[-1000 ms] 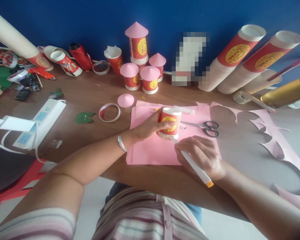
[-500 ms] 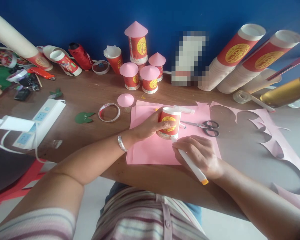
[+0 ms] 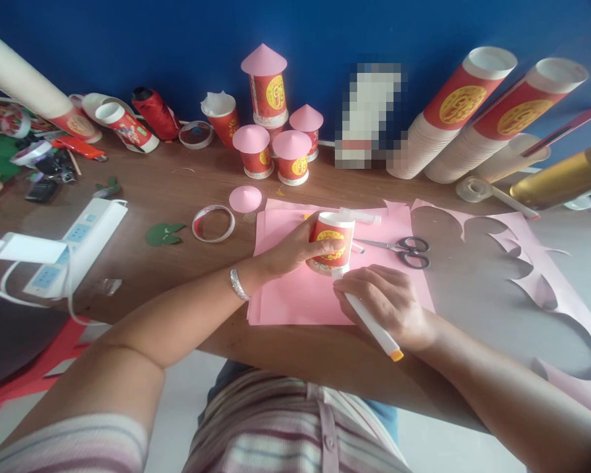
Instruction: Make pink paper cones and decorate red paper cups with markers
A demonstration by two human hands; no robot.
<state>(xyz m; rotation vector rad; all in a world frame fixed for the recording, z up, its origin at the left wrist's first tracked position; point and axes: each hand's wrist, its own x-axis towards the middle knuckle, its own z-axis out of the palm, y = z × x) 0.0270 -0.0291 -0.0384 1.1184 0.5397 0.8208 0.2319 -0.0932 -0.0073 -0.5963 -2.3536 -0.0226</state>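
My left hand [image 3: 303, 248] is closed around a red and white paper cup [image 3: 343, 231] with a gold emblem, its thumb across the front. The cup is held over a stack of pink paper [image 3: 295, 299]. In my right hand [image 3: 391, 302] is a white marker [image 3: 372, 325] with an orange end. The marker's other end meets the cup's lower rim, where faint marks show; the tip itself is hard to make out. Black-handled scissors [image 3: 412, 251] lie just right of the cup, and a capped white marker [image 3: 362, 216] lies behind it.
Cups with pink cone tops [image 3: 268, 92] stand at the back. Stacked paper cups [image 3: 465, 98] lean right of them. A tape roll [image 3: 213, 223], a green paper cutout [image 3: 163, 234] and a power strip [image 3: 79, 246] lie left. Cut pink paper scraps [image 3: 566, 282] spread on the right.
The marker and my right hand have shifted slightly left along the cup's lower rim. My left hand keeps its hold on the cup. The whole view has drifted a little.
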